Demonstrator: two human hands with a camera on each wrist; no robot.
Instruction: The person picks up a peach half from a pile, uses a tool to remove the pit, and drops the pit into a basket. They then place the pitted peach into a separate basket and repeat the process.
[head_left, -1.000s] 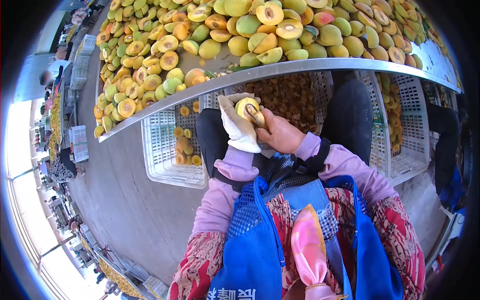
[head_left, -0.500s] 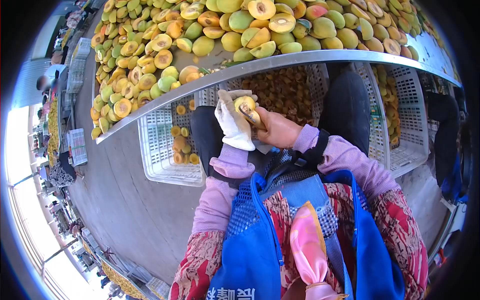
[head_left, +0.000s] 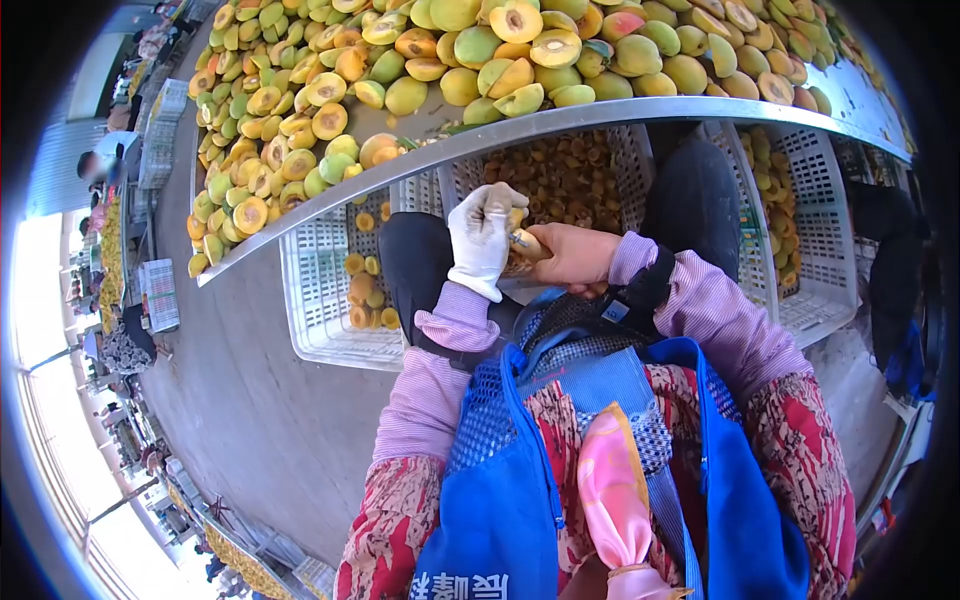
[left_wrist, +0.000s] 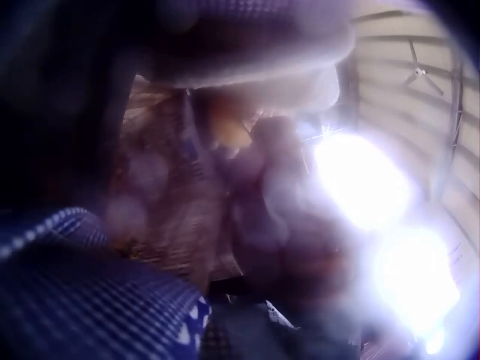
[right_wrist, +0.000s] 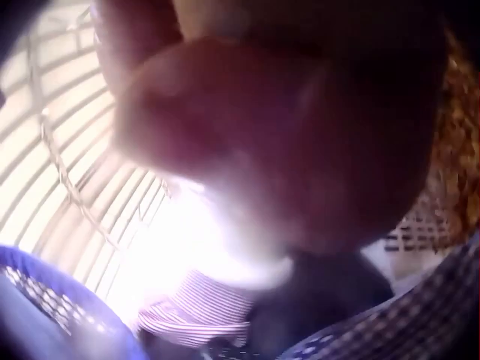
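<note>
Over the crates in the head view, the left hand (head_left: 480, 238), in a white glove, has its fingers curled round a yellow fruit piece (head_left: 517, 215), mostly covered by the glove. Close on its right, the bare right hand (head_left: 578, 254) grips a small tool (head_left: 528, 243) with a light-coloured handle; its tip is too small to make out. The left wrist view is blurred, with the glove (left_wrist: 296, 90) above a yellow piece (left_wrist: 231, 133). Bare skin of the right hand (right_wrist: 247, 142) fills much of the right wrist view.
A metal-edged table (head_left: 600, 109) heaped with halved and whole green-yellow fruit (head_left: 405, 95) lies ahead. Below its edge stand a white crate (head_left: 340, 345) with some fruit at left, a crate of brown-orange pieces (head_left: 560, 180) between the knees, and another crate (head_left: 830, 300) at right.
The left hand has turned its knuckles upward, covering most of the fruit whose cut face showed before. The tool has come away from that face, and the right hand has moved slightly right.
</note>
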